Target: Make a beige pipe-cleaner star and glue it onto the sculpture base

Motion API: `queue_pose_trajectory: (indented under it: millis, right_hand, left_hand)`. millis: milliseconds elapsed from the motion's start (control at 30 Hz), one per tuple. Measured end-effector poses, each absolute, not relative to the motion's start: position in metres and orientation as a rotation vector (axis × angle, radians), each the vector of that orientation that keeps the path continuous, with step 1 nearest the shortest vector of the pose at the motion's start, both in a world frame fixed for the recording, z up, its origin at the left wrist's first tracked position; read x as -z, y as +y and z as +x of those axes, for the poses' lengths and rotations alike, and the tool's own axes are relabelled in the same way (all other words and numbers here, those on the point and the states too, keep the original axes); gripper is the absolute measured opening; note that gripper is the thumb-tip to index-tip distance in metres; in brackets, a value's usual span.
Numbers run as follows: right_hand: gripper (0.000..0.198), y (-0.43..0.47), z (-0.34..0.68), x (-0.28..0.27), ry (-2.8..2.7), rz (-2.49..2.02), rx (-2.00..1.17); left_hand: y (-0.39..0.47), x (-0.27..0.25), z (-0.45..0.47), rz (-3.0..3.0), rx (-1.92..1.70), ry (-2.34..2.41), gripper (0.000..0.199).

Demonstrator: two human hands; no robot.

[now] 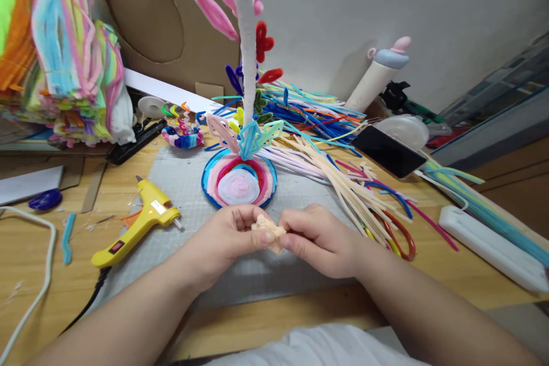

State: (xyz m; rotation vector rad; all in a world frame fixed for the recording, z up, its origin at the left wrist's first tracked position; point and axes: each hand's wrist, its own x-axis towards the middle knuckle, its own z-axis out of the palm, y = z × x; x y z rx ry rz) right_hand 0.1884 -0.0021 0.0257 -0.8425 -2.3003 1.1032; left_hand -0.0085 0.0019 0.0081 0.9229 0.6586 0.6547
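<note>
Between my hands is a small bunched piece of peach pipe cleaner [269, 231]. My left hand [229, 234] pinches it with thumb and fingers, and my right hand [319, 240] grips its right end, fingers curled in. Just beyond them lies a round coiled disc of pipe cleaners [238, 186], with rings of blue, pink and red around a pale centre. Pink and turquoise looped shapes [244, 140] rise at its far edge. Behind it a white wrapped stem [246, 40] stands upright, bearing coloured petals and small flowers. Loose peach pipe cleaners [338, 177] fan out to the right.
A yellow hot glue gun [141, 217] lies on the grey mat [171, 177] at left, its black cord running forward. Bundled pipe cleaners [64, 51] stand at back left. At right are a phone [389, 150], a white power strip [493, 246] and a white bottle [377, 77].
</note>
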Motion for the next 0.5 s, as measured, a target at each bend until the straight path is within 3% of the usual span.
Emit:
queue_pose_trajectory:
  millis: [500]
  right_hand:
    - [0.031,-0.011,0.169,-0.007,-1.783,-1.022,-1.28]
  left_hand:
    - [0.002,-0.012,-0.003,0.977,-0.843,0.839,0.017]
